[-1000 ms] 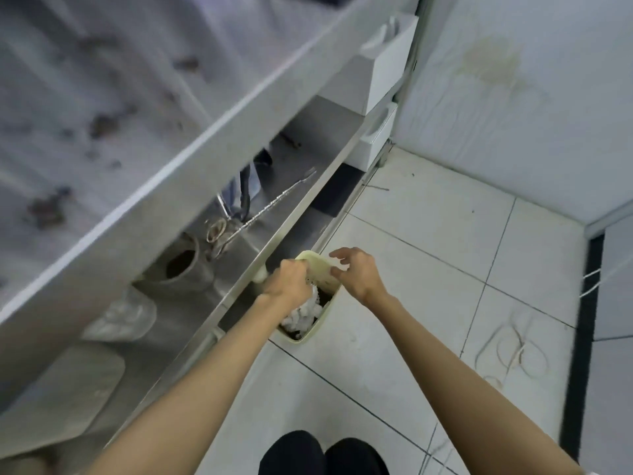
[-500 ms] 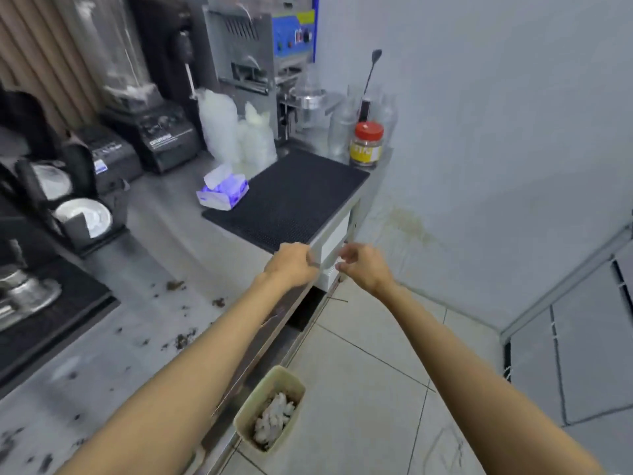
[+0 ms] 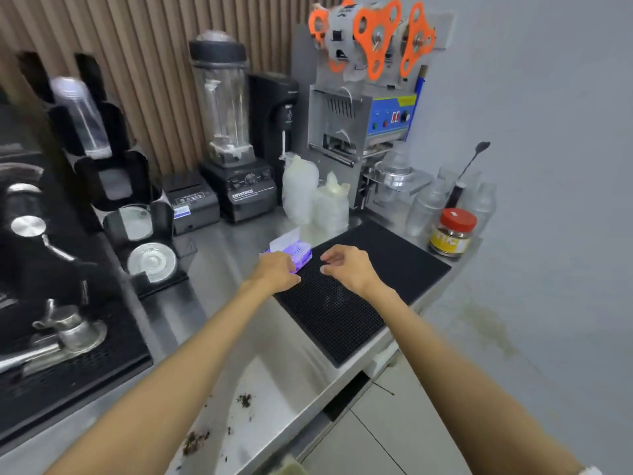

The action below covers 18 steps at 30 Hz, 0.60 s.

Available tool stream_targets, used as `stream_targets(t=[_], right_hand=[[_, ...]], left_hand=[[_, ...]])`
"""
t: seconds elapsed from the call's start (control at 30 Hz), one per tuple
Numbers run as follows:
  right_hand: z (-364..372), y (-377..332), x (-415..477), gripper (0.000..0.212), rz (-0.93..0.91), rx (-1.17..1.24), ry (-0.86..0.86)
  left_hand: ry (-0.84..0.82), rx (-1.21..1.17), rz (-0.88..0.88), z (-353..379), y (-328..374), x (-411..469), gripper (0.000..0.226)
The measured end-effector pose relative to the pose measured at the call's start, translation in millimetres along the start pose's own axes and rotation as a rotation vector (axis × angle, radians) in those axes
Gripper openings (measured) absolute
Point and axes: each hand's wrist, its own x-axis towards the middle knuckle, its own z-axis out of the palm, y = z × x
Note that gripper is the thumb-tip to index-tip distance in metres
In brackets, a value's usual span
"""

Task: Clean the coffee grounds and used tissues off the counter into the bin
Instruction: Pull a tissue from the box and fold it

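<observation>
Obs.: the view has been lifted from the floor bin, where both hands were held over crumpled white tissues one second ago, to the far tabletop. The bin itself is now reduced to a pale blurred edge at the near frame border, below the tabletop lip.

Left hand: seen from the back over the near end of the purple tissue pack. Its fingers are loosely curled and nothing is seen held. Contact with the pack cannot be told.

Right hand: held above the black rubber bar mat, just right of the left hand. Its fingers are loosely curled with a narrow gap to the thumb, and nothing is held.

Coffee grounds: still scattered as dark clumps and specks on the near tabletop, well apart from both hands. No used tissues are seen on the tabletop.

Judgement: one load of tissues is taken as delivered and the grounds remain to be cleared. A fresh tissue is probably being fetched for wiping them.
</observation>
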Motion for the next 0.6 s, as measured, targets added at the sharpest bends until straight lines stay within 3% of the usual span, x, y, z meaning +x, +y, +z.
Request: stream_targets(t=[0.2, 0.43, 0.6], right_hand=[[13, 3, 90, 0.022, -0.060, 0.033, -0.139], [35, 24, 185, 0.028, -0.190, -0.097, -0.306], [53, 34, 232, 0.054, -0.401, -0.371, -0.515]], left_hand=[[0.005, -0.041, -0.160, -16, -24, 60, 0.008], [0.078, -0.185, -0.353, 19, -34, 115, 0.062], [0.076, -0.294, -0.507, 44, -37, 141, 0.107]])
